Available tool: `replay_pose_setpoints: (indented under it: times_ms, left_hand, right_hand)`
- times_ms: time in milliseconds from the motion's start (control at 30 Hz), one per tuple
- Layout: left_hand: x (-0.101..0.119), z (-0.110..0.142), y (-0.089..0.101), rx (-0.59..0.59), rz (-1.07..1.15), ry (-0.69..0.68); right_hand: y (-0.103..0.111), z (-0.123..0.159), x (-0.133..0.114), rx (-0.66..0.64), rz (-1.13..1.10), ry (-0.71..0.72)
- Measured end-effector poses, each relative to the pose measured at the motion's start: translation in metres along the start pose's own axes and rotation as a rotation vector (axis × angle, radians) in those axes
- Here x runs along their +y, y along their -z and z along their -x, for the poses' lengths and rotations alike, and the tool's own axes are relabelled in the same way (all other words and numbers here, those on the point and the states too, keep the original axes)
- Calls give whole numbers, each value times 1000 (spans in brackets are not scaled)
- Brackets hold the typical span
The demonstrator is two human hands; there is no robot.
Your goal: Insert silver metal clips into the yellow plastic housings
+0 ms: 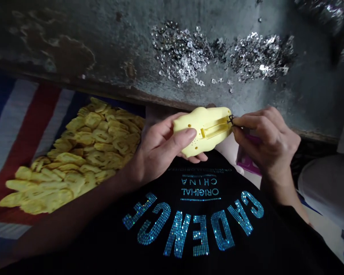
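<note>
Our left fingers clamped round yellow plastic shell (202, 124), thumb on its face; shell held off desk (111, 57), over our black shirt (172, 236), long axis roughly sideways, slotted end toward our right hand (268, 135). Right fingers pinching small metal clip (231, 119) at that end. Shirt reads "CADENCE", "ORIGINAL", "CHINA".

The shell (210, 141) I see is pale, buttery yellow, and the heap of pieces (86, 152) runs yellow too — some paler, some deeper. My shirt (149, 254) is black with glittering turquoise-blue lettering (200, 235). The counter (111, 46) is mottled grey with rusty brown patches, the metal bits (183, 53) silver — and the cloth (31, 141) striped blue, white and red.
</note>
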State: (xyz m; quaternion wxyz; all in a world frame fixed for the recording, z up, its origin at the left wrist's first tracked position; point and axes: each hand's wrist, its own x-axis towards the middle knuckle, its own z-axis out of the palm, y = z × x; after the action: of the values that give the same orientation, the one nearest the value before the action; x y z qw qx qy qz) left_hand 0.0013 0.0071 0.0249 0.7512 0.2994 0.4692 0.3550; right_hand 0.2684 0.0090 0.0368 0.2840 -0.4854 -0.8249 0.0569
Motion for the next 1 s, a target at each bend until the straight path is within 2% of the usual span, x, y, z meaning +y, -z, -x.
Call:
replay_pose_setpoints:
  times_ms: [100,300,433,533,733,1000]
  left_hand:
    - [-1,3,0,-13,-9,-23]
    - [0,8,-4,-20,-27,-63]
    - [0,9,-5,-29,-6,-73]
    - [-2,7,-2,-42,1,-83]
    - [-5,4,2,-99,-3,-50]
    - [-5,6,0,-113,-4,-32]
  right_hand:
    - [2,1,-5,10,33,39]
    - [3,3,-14,-23,107,-24]
    - [1,4,-17,-18,112,28]
    - [-1,5,-16,14,84,52]
    - [-6,7,-9,162,71,74]
    - [-16,13,-5,148,86,66]
